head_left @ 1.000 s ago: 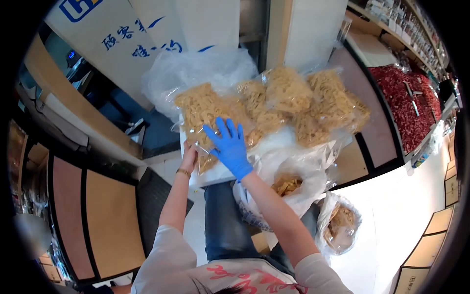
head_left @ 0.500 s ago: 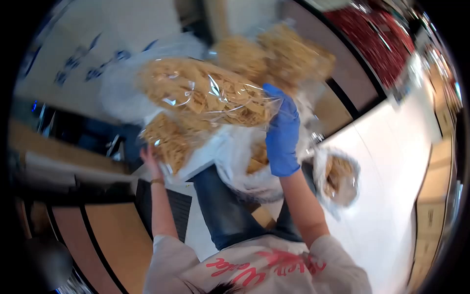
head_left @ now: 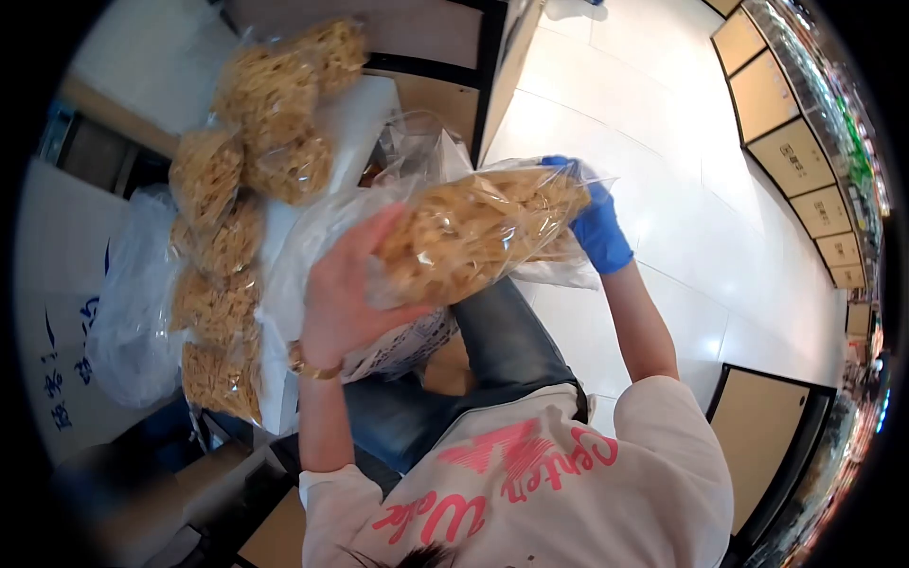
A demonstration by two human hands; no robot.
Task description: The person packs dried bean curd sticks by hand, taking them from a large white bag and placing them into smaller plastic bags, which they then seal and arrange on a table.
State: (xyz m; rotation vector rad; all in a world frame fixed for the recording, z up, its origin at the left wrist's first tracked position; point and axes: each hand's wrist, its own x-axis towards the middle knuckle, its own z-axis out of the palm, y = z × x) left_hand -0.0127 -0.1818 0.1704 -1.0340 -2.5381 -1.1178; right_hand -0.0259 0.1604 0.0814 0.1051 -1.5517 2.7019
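A clear plastic bag of dried tan, strip-like pieces (head_left: 483,232) hangs above my lap, held between both hands. My left hand (head_left: 352,284) is bare, with a gold-coloured band at the wrist; its fingers and thumb wrap round the left end of the bag. My right hand (head_left: 599,225), in a blue glove, grips the opposite end, and part of its fingers is hidden behind the plastic. Under the held bag, a whitish plastic sack (head_left: 308,232) stands open-looking by my knees; its contents are mostly covered.
Several similar filled bags (head_left: 220,379) lie along a white surface (head_left: 276,379) at left. Crumpled clear plastic (head_left: 137,308) hangs beside them. Low cabinets (head_left: 800,166) line the far right of the tiled floor (head_left: 653,123); another cabinet (head_left: 762,435) stands near my right side.
The view has turned to the right. My left hand, earlier spread beside another bag, now holds the left end of a bag. My right hand still grips a bag, now lower over my lap.
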